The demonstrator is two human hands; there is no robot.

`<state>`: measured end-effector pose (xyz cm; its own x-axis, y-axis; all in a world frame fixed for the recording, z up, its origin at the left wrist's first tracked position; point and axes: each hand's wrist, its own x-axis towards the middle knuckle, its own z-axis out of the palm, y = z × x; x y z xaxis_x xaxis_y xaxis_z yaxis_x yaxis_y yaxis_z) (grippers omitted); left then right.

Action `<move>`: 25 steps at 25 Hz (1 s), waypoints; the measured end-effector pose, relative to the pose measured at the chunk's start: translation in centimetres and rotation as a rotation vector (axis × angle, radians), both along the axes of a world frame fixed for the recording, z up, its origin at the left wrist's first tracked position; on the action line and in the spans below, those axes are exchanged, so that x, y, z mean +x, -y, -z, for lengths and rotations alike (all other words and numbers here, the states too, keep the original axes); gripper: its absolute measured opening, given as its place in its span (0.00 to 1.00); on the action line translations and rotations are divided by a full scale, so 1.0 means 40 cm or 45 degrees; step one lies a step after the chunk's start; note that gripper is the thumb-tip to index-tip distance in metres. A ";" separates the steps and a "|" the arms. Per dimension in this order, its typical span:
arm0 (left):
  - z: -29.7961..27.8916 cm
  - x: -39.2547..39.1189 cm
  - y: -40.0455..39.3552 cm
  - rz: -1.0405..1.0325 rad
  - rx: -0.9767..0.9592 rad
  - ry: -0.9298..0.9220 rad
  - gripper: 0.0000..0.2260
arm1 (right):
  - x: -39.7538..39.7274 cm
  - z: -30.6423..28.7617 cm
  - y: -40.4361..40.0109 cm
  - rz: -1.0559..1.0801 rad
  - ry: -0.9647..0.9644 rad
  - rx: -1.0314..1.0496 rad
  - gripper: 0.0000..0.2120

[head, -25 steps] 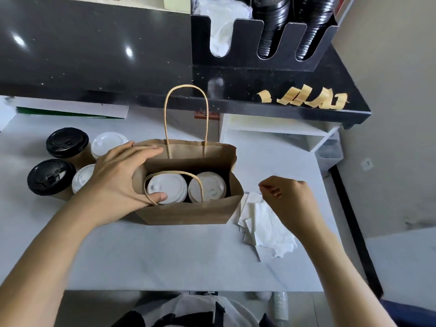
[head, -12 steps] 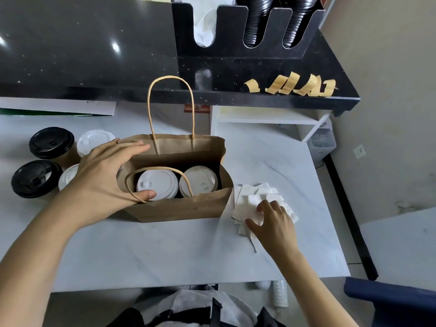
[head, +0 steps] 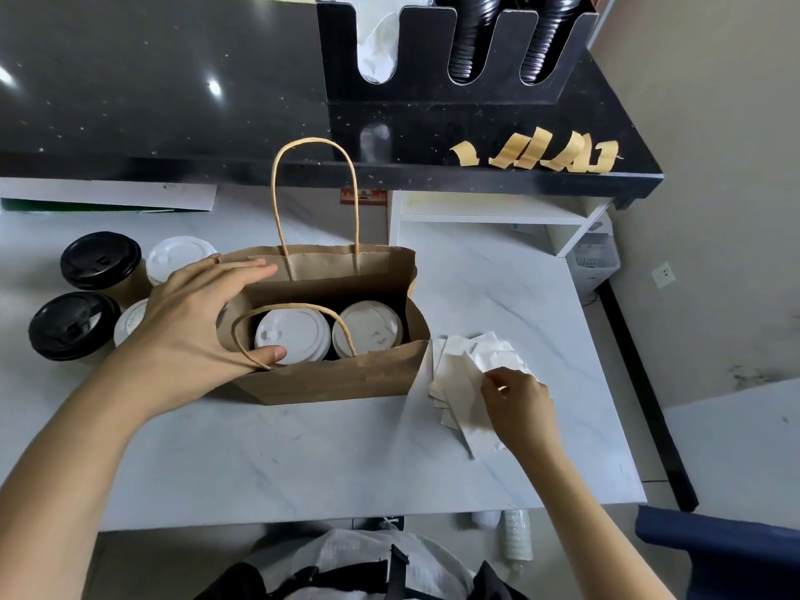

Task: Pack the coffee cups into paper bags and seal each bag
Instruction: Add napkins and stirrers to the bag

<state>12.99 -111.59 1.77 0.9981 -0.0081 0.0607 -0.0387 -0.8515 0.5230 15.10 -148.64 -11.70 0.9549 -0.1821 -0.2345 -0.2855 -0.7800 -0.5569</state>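
Observation:
A brown paper bag [head: 337, 378] stands open on the white table, one handle upright, the other folded down. Inside it sit two cups with white lids [head: 292, 333] [head: 369, 326]. My left hand [head: 195, 322] grips the bag's left end, fingers over the far rim and thumb on the near rim. To the bag's right lies a pile of white napkins [head: 459, 374]. My right hand [head: 517, 404] pinches the top napkin at its right edge. Left of the bag stand two black-lidded cups [head: 100, 259] [head: 71, 324] and two white-lidded cups [head: 177, 257] [head: 130, 318], partly hidden by my left hand.
A black counter [head: 173, 101] runs along the back above the table [head: 324, 461]. On it a black holder [head: 454, 45] carries stacked lids, and several strips of brown tape [head: 537, 151] stick to its edge. The table ends at the right, near a wall.
My right hand dropped from mid-air onto the napkin pile and now pinches the top napkin. My left hand kept its hold on the bag.

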 end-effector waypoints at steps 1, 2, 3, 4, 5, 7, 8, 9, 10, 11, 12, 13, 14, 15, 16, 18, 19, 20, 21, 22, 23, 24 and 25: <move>0.001 0.000 0.000 -0.004 0.004 0.003 0.40 | 0.002 0.000 0.004 0.032 0.012 0.016 0.10; 0.001 0.000 0.000 -0.008 0.005 0.003 0.39 | 0.004 0.001 0.008 0.045 0.028 0.012 0.10; 0.001 0.000 0.000 -0.010 0.007 0.003 0.39 | 0.005 0.001 0.012 0.038 0.043 -0.005 0.10; 0.002 0.000 0.000 -0.010 0.006 0.003 0.39 | 0.006 0.001 0.015 0.013 0.058 -0.024 0.12; 0.002 0.000 0.000 -0.007 0.006 0.004 0.39 | 0.005 0.000 0.015 -0.020 0.077 -0.032 0.15; 0.000 -0.002 0.001 -0.003 0.007 0.009 0.39 | 0.000 -0.001 0.018 -0.100 0.171 -0.032 0.17; 0.000 -0.003 0.001 -0.003 0.007 0.012 0.39 | -0.003 0.001 0.021 -0.140 0.236 -0.038 0.15; -0.001 -0.004 0.001 -0.002 0.006 0.013 0.39 | -0.007 0.005 0.024 -0.166 0.279 -0.047 0.14; -0.002 -0.005 0.002 -0.003 0.004 0.014 0.38 | -0.008 0.011 0.028 -0.182 0.297 -0.049 0.13; -0.002 -0.005 0.004 -0.004 0.003 0.016 0.38 | -0.009 0.016 0.030 -0.188 0.289 -0.046 0.12; -0.002 -0.005 0.004 -0.003 0.003 0.016 0.38 | -0.009 0.020 0.030 -0.192 0.266 -0.033 0.10; -0.002 -0.006 0.005 -0.002 0.002 0.015 0.38 | -0.011 0.021 0.029 -0.194 0.241 -0.017 0.07; -0.003 -0.006 0.005 -0.002 0.000 0.014 0.38 | -0.013 0.022 0.030 -0.197 0.219 -0.001 0.05; -0.003 -0.007 0.004 -0.003 0.000 0.014 0.38 | -0.015 0.023 0.030 -0.197 0.194 0.008 0.05; -0.004 -0.008 0.003 -0.005 0.000 0.016 0.38 | -0.018 0.025 0.030 -0.196 0.177 0.019 0.07; -0.004 -0.009 0.003 -0.006 0.002 0.013 0.38 | -0.020 0.024 0.031 -0.185 0.200 0.031 0.11; -0.004 -0.009 0.002 -0.004 0.003 0.010 0.38 | -0.020 0.021 0.032 -0.193 0.249 0.004 0.13; -0.004 -0.008 0.002 -0.002 0.003 0.007 0.38 | -0.021 0.017 0.034 -0.221 0.320 -0.049 0.14; -0.004 -0.007 0.002 -0.001 0.004 0.006 0.38 | -0.021 0.011 0.036 -0.270 0.396 -0.122 0.14; -0.005 -0.006 0.002 0.002 0.004 0.006 0.38 | -0.021 0.007 0.037 -0.331 0.468 -0.201 0.13; -0.005 -0.006 0.002 0.003 0.006 0.006 0.38 | -0.022 0.004 0.038 -0.389 0.521 -0.283 0.13; -0.005 -0.006 0.002 0.003 0.008 0.007 0.38 | -0.025 0.002 0.037 -0.454 0.556 -0.365 0.13; -0.005 -0.006 0.001 0.001 0.007 0.005 0.38 | -0.032 0.000 0.030 -0.517 0.564 -0.440 0.12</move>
<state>12.75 -111.65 1.97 0.9979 -0.0091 0.0647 -0.0414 -0.8543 0.5181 13.82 -149.83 -11.70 0.9557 0.2158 0.2000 0.2633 -0.9306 -0.2543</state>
